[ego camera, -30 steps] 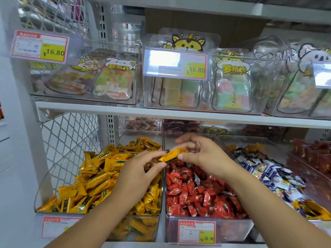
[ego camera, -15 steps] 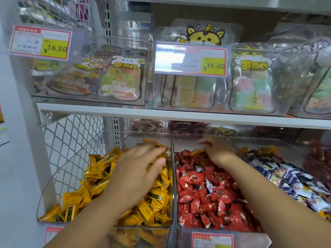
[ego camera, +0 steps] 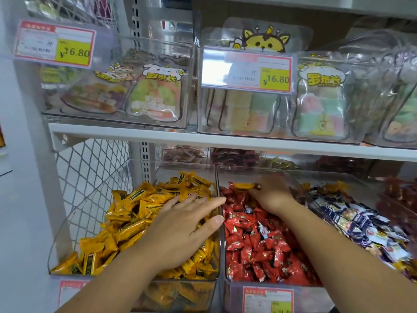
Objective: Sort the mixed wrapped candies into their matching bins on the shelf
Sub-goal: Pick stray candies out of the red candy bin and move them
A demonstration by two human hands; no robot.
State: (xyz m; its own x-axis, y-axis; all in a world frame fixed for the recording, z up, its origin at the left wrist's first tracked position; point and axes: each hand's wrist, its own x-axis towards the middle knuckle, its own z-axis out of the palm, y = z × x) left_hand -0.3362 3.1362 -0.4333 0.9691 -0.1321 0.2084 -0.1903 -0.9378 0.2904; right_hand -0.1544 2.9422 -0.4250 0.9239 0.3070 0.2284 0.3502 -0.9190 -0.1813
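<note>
Grip of my right hand (ego camera: 272,195) is closed on one yellow-orange oblong foil-wrapped candy (ego camera: 243,185), pinched at its right end. The candy sits at the rear of the clear plastic bin of red wrapped candies (ego camera: 232,290), at the top of the red pile; I cannot tell whether it has lifted clear. Its long axis runs left-right, close to level. The free end points left, toward the neighbouring clear plastic bin of yellow wrapped candies (ego camera: 65,236).

My left hand (ego camera: 180,224) holds nothing: fingers straight, palm down, lying on or just above the yellow pile beside the wall dividing the two bins.

Status, as a judgement: sorting is part done.
- Yellow bin: contents look uniform.
- Red bin: the pinched candy is misplaced here, and a few pale wrappers show among the red.
- Clear plastic bin of blue-and-white wrapped candies (ego camera: 300,184), further right: yellow wrappers are mixed in at its rear and front.

Remaining: transfer of the pinched candy to the yellow bin, then the other strays.
</note>
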